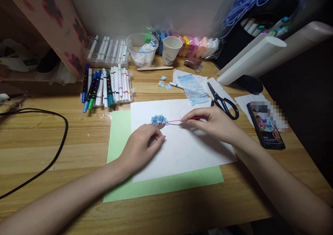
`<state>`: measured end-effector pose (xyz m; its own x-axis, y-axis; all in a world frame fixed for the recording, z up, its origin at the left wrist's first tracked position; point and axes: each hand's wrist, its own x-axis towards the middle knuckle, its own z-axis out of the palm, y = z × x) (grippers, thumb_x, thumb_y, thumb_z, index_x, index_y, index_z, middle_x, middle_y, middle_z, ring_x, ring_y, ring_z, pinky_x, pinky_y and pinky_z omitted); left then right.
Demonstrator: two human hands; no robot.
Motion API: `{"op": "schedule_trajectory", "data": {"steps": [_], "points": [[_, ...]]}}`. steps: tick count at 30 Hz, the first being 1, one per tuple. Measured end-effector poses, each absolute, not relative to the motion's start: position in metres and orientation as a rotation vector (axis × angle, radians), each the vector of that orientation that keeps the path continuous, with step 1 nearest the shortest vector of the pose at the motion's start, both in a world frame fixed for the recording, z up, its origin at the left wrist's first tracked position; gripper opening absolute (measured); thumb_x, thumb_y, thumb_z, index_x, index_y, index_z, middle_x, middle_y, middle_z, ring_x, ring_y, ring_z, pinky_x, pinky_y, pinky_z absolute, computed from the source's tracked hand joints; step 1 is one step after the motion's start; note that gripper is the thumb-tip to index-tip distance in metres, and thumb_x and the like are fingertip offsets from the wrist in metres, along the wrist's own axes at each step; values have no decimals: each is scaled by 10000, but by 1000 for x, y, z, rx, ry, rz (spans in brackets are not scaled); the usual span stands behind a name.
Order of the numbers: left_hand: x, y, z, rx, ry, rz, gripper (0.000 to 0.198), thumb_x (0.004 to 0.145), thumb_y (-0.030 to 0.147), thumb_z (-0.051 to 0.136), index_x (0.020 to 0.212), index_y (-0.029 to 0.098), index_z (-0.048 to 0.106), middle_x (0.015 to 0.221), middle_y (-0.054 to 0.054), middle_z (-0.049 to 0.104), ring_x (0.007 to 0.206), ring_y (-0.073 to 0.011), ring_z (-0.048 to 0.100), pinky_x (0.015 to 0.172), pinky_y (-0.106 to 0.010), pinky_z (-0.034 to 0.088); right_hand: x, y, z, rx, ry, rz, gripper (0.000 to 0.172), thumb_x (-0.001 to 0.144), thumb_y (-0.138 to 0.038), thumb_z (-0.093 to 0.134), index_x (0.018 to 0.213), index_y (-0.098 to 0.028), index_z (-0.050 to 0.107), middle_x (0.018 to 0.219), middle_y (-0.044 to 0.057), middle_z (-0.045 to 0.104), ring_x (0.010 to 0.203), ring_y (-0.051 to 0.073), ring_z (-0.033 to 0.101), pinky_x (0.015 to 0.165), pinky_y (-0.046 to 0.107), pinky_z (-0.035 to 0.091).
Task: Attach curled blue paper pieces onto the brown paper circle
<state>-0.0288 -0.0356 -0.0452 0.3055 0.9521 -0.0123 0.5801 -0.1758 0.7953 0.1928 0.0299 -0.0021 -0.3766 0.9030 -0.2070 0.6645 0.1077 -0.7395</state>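
A small blue-and-white fringed paper ball lies on a white sheet, fixed to the end of a thin pink stick. My right hand pinches the pink stick at its right end, fingers closed round it. My left hand is curled, its fingertips touching the underside of the paper ball. The white sheet rests on a light green sheet on the wooden desk.
Black scissors and a blue-scribbled paper strip lie behind my right hand, a phone to the right. Trays of markers, a plastic bowl, a paper cup and clay packs stand at the back. A black cable loops on the left.
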Motion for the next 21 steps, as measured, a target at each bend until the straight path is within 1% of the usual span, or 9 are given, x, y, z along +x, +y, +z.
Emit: {"op": "schedule_trajectory", "data": {"steps": [4, 9, 11, 13, 15, 17, 20, 21], "points": [[-29, -36, -45, 1860, 1360, 667, 102, 867, 241, 502, 800, 191, 562, 799, -13, 607, 772, -157, 527, 685, -292, 393, 194, 29, 2, -1491, -2169, 1039, 166, 785, -218, 576, 826, -207, 737, 873, 36, 738, 830, 186, 664, 733, 309, 498], [-29, -36, -45, 1844, 1358, 664, 106, 868, 245, 501, 799, 191, 560, 793, -11, 602, 786, -159, 529, 691, -289, 391, 193, 27, 1, -1406, -2180, 1024, 160, 822, -214, 562, 859, -198, 717, 902, 38, 721, 845, 171, 645, 721, 280, 469], [-29, -37, -44, 1837, 1356, 667, 110, 869, 249, 499, 801, 191, 563, 796, -15, 601, 789, -162, 531, 695, -291, 394, 195, 28, -4, -1375, -2077, 1018, 200, 862, -246, 529, 981, -193, 682, 899, 40, 705, 855, 166, 635, 743, 278, 463], [-29, -37, -44, 1829, 1362, 666, 123, 873, 259, 489, 803, 191, 565, 795, -22, 598, 773, -164, 529, 691, -295, 397, 197, 31, -12, -1363, -1968, 997, 304, 908, -270, 463, 1178, -198, 582, 849, 28, 674, 820, 156, 620, 759, 283, 457], [-30, -38, -44, 1815, 1367, 670, 139, 880, 265, 474, 799, 192, 560, 789, -26, 590, 762, -166, 528, 689, -297, 400, 197, 37, -22, -1369, -1958, 957, 344, 937, -285, 391, 1239, -196, 530, 778, 12, 611, 730, 146, 591, 713, 277, 455], [-30, -38, -45, 1796, 1366, 680, 153, 887, 260, 454, 790, 192, 551, 780, -25, 582, 751, -164, 526, 682, -294, 403, 194, 46, -30, -1369, -2014, 886, 340, 947, -283, 343, 1209, -188, 536, 809, 22, 586, 693, 146, 576, 683, 279, 452], [-32, -38, -44, 1745, 1373, 703, 197, 902, 267, 426, 761, 192, 541, 764, -22, 577, 724, -158, 521, 657, -284, 401, 182, 65, -36, -1406, -2067, 674, 274, 929, -243, 347, 1106, -177, 545, 943, 64, 611, 865, 185, 585, 766, 310, 443], [-32, -38, -44, 1722, 1376, 718, 221, 908, 278, 416, 747, 191, 541, 754, -22, 577, 712, -156, 518, 646, -279, 397, 176, 72, -36, -1430, -2073, 608, 243, 911, -224, 370, 1074, -174, 544, 960, 71, 618, 881, 193, 585, 765, 312, 441]]}}
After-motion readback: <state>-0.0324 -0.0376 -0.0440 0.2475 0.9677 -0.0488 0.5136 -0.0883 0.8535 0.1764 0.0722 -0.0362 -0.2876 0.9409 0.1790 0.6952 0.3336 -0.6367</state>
